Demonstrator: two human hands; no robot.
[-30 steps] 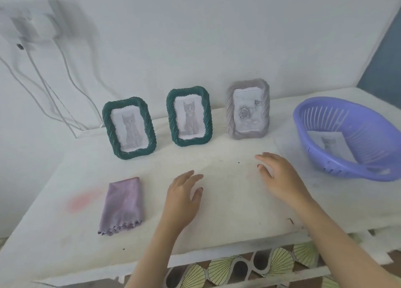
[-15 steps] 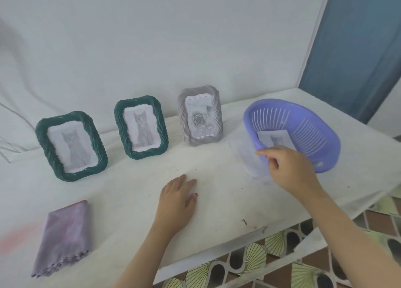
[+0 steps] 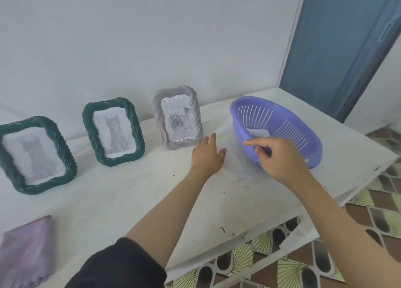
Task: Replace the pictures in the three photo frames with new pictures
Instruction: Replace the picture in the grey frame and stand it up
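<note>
Three photo frames stand along the wall. The left green frame (image 3: 36, 155) and the middle green frame (image 3: 114, 131) each show a grey cat. The grey frame (image 3: 178, 116) shows a rose picture. A purple basket (image 3: 282, 118) to their right holds a loose picture (image 3: 259, 132). A pale sheet of paper (image 3: 235, 166) lies on the table beside the basket. My left hand (image 3: 207, 155) rests flat on the table at that sheet's left edge, fingers straight. My right hand (image 3: 280, 155) is curled over the basket's near rim and pinches it.
A folded purple cloth (image 3: 23, 253) lies at the table's front left. The white table (image 3: 130, 201) ends just beyond the basket, above a patterned tile floor. A blue door (image 3: 342, 49) stands at the back right.
My view has swung to the right. My left hand slid forward and right to the paper beside the basket. My right hand moved onto the basket's near rim.
</note>
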